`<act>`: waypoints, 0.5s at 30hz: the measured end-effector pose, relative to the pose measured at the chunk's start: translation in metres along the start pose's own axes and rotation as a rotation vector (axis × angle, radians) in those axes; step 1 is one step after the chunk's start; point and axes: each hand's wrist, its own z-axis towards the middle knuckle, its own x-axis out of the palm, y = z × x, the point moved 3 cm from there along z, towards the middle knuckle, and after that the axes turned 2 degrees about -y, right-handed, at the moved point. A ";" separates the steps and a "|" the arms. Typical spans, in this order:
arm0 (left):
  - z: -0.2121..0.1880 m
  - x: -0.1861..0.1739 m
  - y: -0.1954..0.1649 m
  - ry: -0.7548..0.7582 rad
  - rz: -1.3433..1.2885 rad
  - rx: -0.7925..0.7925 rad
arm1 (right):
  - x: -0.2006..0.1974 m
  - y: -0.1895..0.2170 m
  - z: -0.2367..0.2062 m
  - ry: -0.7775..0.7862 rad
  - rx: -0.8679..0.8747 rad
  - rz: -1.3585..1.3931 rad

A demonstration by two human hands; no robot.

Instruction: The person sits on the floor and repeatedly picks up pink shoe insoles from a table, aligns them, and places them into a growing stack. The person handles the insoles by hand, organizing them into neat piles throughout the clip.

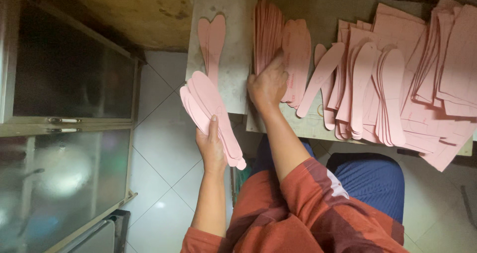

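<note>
My left hand holds a fanned bunch of pink insole-shaped cutouts out past the edge of the table, thumb pressed on top. My right hand reaches onto the table and grips into an upright stack of pink cutouts, thumb lying along its side and fingers hidden behind it. A flat pile of the same pink shapes lies right beside that hand. Two more pink cutouts lie on a grey slab above my left hand.
The wooden table carries many overlapping pink insole shapes and pink sheets to the right. A glass-fronted cabinet stands at the left on a white tiled floor. My knees in blue cloth sit under the table.
</note>
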 end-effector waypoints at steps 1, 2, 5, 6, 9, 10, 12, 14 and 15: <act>0.000 0.001 0.000 0.002 0.010 0.001 | -0.002 -0.002 0.004 -0.008 -0.012 0.006; 0.000 0.002 0.000 0.005 0.020 0.002 | -0.004 -0.004 0.008 -0.017 -0.023 0.011; 0.001 0.010 0.000 -0.011 0.106 -0.005 | -0.005 -0.011 0.020 0.053 0.007 0.051; 0.003 0.015 0.000 -0.018 0.143 -0.007 | -0.007 -0.015 0.023 0.080 0.026 0.113; 0.014 0.037 0.001 -0.005 0.399 -0.014 | -0.019 -0.033 0.030 0.117 0.034 0.284; 0.018 0.049 0.001 0.037 0.386 0.008 | -0.025 -0.041 0.029 0.088 0.003 0.338; 0.029 0.078 0.004 0.099 0.413 0.031 | -0.041 -0.056 0.027 0.036 -0.066 0.404; 0.041 0.105 0.006 0.126 0.514 0.049 | -0.060 -0.073 0.021 -0.009 -0.141 0.426; 0.048 0.117 0.006 0.132 0.572 0.069 | -0.066 -0.081 0.018 0.004 -0.109 0.433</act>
